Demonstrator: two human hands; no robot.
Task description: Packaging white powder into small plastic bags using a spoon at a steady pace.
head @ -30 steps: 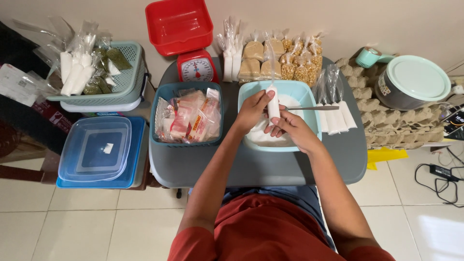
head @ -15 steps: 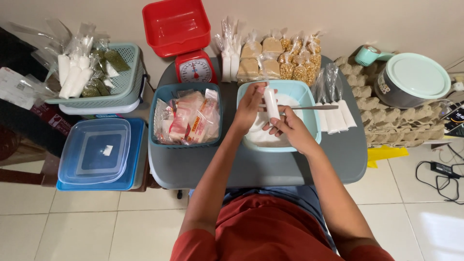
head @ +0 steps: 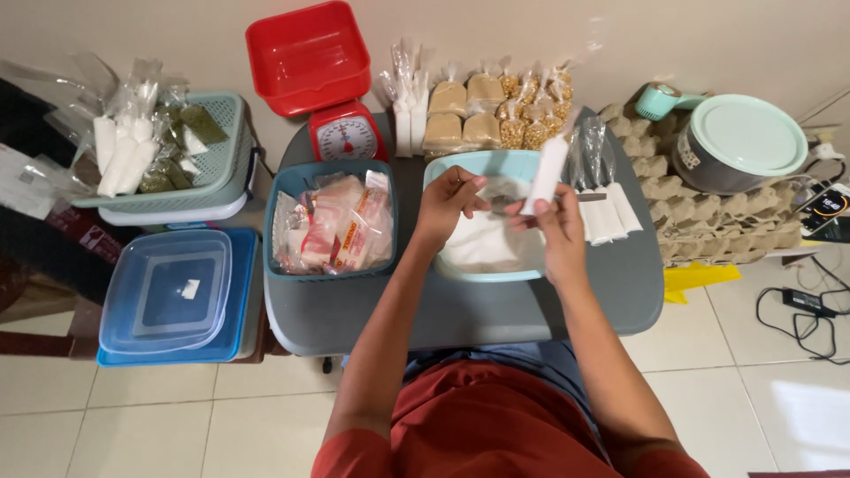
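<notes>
since half a second ago the slim white packet (head: pixel 545 173) has left my left hand and swung rightward; it now sits tilted in my right hand (head: pixel 554 223) alone, raised over the right rim of the light blue tub (head: pixel 460 165), its clear top blurred above.

nearest me, the grey bench (head: pixel 460 310) shows bare along its near edge. my left hand (head: pixel 445 205) hovers over the left part of the tub with fingers curled and fingertips pinched together; whether anything is between them i cannot tell. my right hand grips the packet near its lower end, thumb and fingers closed around it. under both hands the tub holds white powder (head: pixel 482 241), and a spoon handle (head: pixel 591 196) lies across its right rim.

left of the tub, touching it or nearly so, stands a darker teal tub (head: pixel 285 181) packed with small red-and-white sachets (head: pixel 341 228). at the bench's right edge, just beside the light tub, filled white packets (head: pixel 606 215) lie side by side. along the far edge stand a red kitchen scale (head: pixel 341 133) with its red tray, and rows of bagged tan and yellow goods (head: pixel 491 113).

off the bench to the left are blue lidded boxes (head: pixel 168 292) and a green basket (head: pixel 232 142) of bags; to the right, egg trays (head: pixel 708 221) carry a pot with a mint lid (head: pixel 751 133).
</notes>
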